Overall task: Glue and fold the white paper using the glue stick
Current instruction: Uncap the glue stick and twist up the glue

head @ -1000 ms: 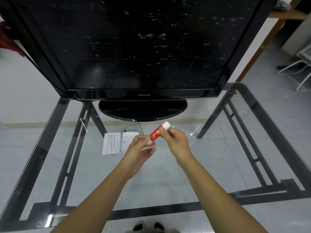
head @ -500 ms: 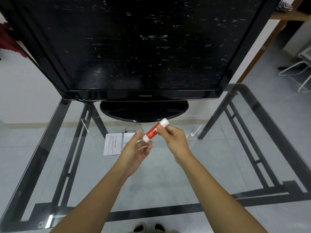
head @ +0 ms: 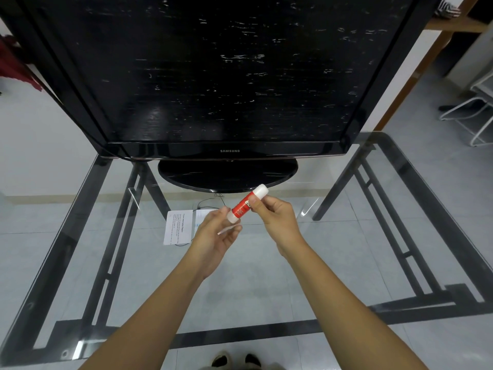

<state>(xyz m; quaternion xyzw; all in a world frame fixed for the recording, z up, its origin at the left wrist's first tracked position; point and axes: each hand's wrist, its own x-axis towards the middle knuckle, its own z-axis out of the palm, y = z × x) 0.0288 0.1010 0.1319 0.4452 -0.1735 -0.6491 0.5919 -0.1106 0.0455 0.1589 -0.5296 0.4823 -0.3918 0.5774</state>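
A red glue stick (head: 243, 207) with white ends is held tilted in the air over the glass table (head: 266, 284), in front of the TV stand. My right hand (head: 277, 217) grips its red body near the upper end. My left hand (head: 216, 236) pinches the lower white end with thumb and fingertips, and a thin white sliver shows between its fingers. The white paper (head: 178, 227), printed with small text, lies flat on the glass just left of my left hand. That hand partly hides a second white sheet (head: 202, 216) beside it.
A large black TV (head: 213, 76) on an oval stand (head: 226, 174) fills the far half of the table. A thin black cable (head: 210, 200) runs behind the papers. The table's dark frame shows through the glass. A white chair (head: 474, 113) stands far right on the floor.
Both hands and the glue stick stay in nearly the same spot. My left fingers have shifted on the lower end, so its white tip now shows.
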